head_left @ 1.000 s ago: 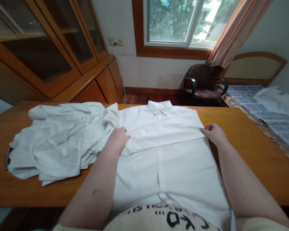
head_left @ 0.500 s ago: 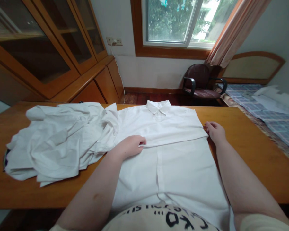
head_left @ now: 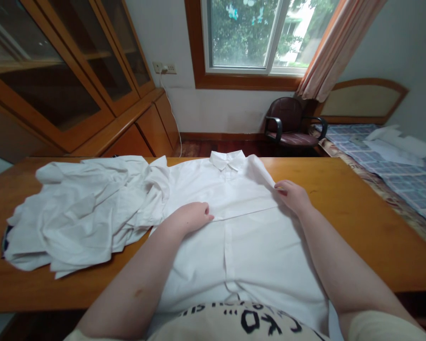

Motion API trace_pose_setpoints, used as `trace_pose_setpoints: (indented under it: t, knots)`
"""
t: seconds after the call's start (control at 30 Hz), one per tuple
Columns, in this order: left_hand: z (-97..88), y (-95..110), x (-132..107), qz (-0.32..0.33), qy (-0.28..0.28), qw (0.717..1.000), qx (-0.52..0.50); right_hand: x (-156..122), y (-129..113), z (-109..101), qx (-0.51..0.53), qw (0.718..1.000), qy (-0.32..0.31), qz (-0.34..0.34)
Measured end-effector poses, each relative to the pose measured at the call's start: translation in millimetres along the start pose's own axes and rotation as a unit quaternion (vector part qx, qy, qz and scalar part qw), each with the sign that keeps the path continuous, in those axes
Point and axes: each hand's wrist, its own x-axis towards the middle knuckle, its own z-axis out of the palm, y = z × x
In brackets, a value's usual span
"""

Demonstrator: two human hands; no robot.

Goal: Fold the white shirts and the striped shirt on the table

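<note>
A white collared shirt (head_left: 259, 255) lies front up on the wooden table, its collar at the far edge and its lower end against my body. One sleeve is folded across the chest. My left hand (head_left: 195, 216) pinches the end of that sleeve near the middle of the shirt. At the shirt's right side, my right hand (head_left: 291, 193) grips the edge at the shoulder, which is lifted and bent inward. The fingertips of my right hand are partly hidden by the cloth.
A heap of crumpled white shirts (head_left: 78, 213) lies on the left of the table (head_left: 341, 227). Beyond the table are a wooden cabinet (head_left: 128, 128), a brown armchair (head_left: 287, 121) and a bed with a checked cover (head_left: 386, 156).
My right hand has closed on the shirt's right edge and drawn it inward to the left, lifting the shoulder. My left hand stays on the sleeve end. The view has shifted slightly.
</note>
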Motion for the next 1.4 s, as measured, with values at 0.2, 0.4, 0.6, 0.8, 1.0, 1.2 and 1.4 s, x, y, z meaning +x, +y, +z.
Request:
trace_pose_setpoints:
  t: [0.2,0.4,0.6,0.8,1.0,1.2,1.4]
  knots:
    - [-28.9,46,23,0.001,0.043,0.996,0.079,-2,-28,-7,-0.052,0.989,-0.076,-0.118]
    - [2.8,93,85,0.121,0.179,0.971,0.102,-3,-23,-21,-0.083,0.993,-0.075,-0.031]
    - [43.0,93,121,0.221,0.195,0.948,0.122,-4,-12,-34,-0.07,0.987,-0.139,0.031]
    - [48.2,79,131,0.184,0.224,0.954,0.071,-6,-4,-39,-0.05,0.987,-0.14,0.065]
    - [43.4,84,127,0.144,0.223,0.963,0.054,-2,-4,-31,-0.041,0.992,-0.087,0.088]
    - [35.2,81,98,0.135,0.166,0.974,0.072,0,13,-19,-0.051,0.976,-0.061,0.202]
    - [39.1,44,62,0.128,0.098,0.984,0.082,1,38,-13,-0.063,0.956,-0.045,0.283]
